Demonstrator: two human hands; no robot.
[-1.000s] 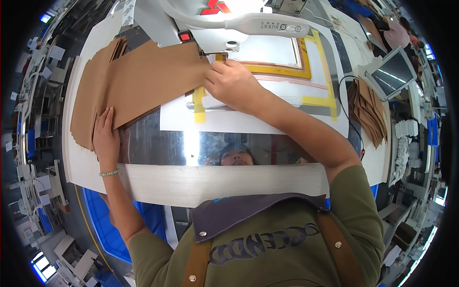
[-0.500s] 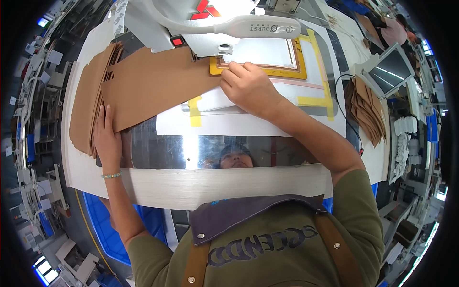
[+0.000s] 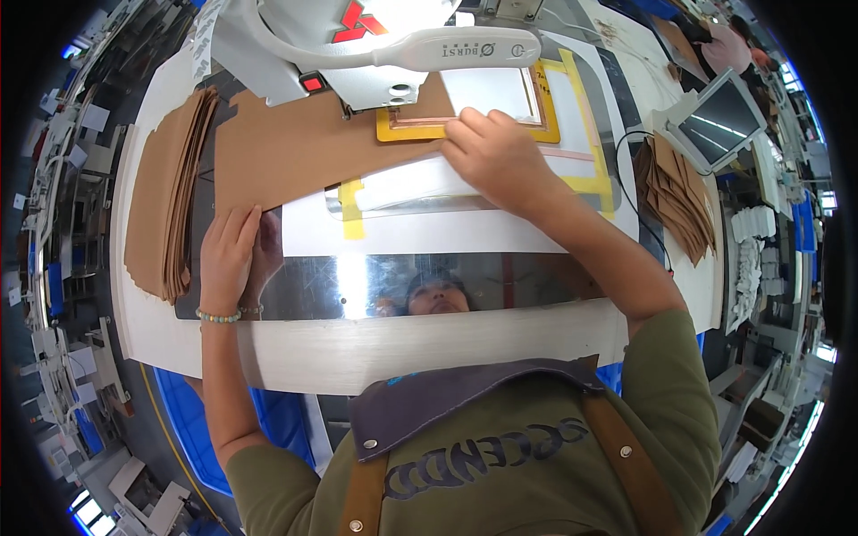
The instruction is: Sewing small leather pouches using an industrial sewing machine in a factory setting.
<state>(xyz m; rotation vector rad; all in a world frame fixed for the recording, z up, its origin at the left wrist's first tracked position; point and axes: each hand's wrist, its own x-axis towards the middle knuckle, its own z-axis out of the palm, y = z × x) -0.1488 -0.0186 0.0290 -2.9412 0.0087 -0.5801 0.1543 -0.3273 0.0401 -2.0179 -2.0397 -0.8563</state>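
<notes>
A large brown sheet lies flat on the table under the white sewing machine. My right hand presses its fingertips on the sheet's right end, at the yellow frame of a clear template. My left hand rests flat, fingers spread, on the sheet's near left corner over the shiny metal plate. Neither hand grips anything.
A stack of brown pieces lies at the left of the table. More brown pieces are piled at the right beside a small screen. The machine's white lamp arm hangs over the work. The white table edge runs before me.
My right hand has slid the brown sheet to the right and farther under the machine, toward the yellow frame. My left hand moved right along with the sheet's corner.
</notes>
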